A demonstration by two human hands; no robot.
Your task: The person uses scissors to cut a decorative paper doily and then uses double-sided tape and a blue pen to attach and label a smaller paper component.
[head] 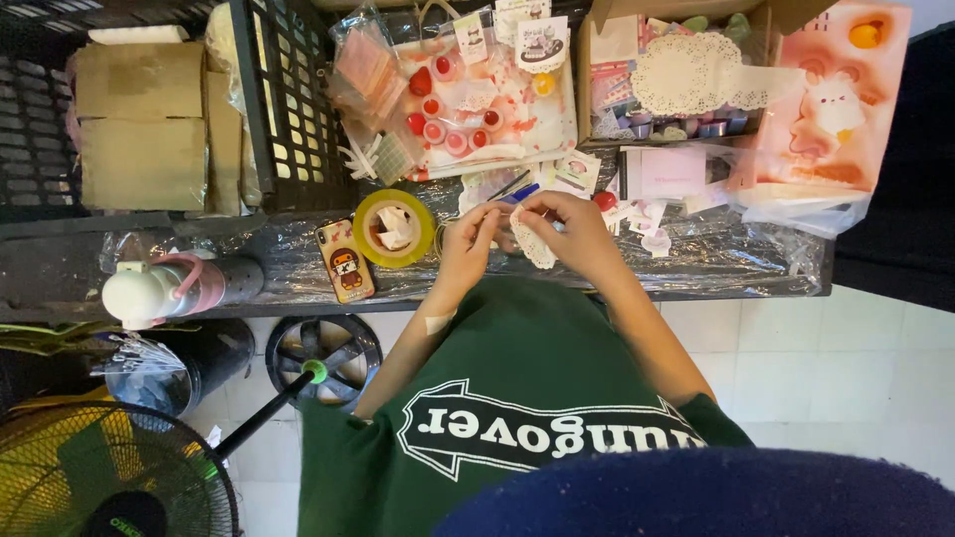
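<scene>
Pinching a small white paper doily point(534, 246) between both sets of fingertips near the table's point(756, 261) front edge, the left hand point(468, 244) and right hand point(575, 231) grip something seemingly light, flimsy, tear-prone, best held by its rim.
</scene>
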